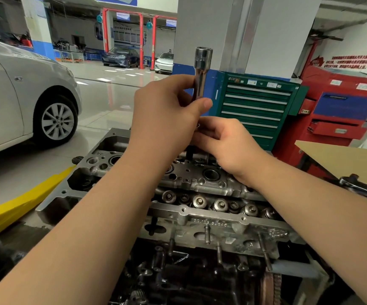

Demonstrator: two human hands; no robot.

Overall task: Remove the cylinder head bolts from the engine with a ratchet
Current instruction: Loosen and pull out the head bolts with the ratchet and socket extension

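Left of the hands: a silver car [13, 95] stands on the glossy workshop floor, well apart from the work, with a yellow wedge-shaped ramp [30, 194] lying nearer, beside the engine's left end.
Left hand [167, 115]: clenched round the lower part of a long, polished chrome deep socket [202, 73], thumb pressed across its front.
Socket axis: its long axis is close to upright, leaning slightly; the open end points up and away from the engine, above both hands.
Right hand [224, 142]: just under the left hand, fingers curled round something at the socket's lower end. What it grips is hidden, so I cannot tell whether it holds a bolt or an extension.
Below the hands: the bare grey aluminium cylinder head [200, 194] of the engine, valve springs and open bores exposed, studs along its near edge. A dark shaft [190, 153] rises from the head straight beneath the hands.
Right of the hands: a chrome ratchet [362, 188] lies set down near the right forearm, touching neither hand; behind it stand a green drawer cabinet [257, 108] and a red tool chest [336, 119].
Progress: judged mid-task. With the ratchet laid aside and the socket lifted clear, a bolt seems to be coming out by hand. How many bolts remain seated cannot be read from here.
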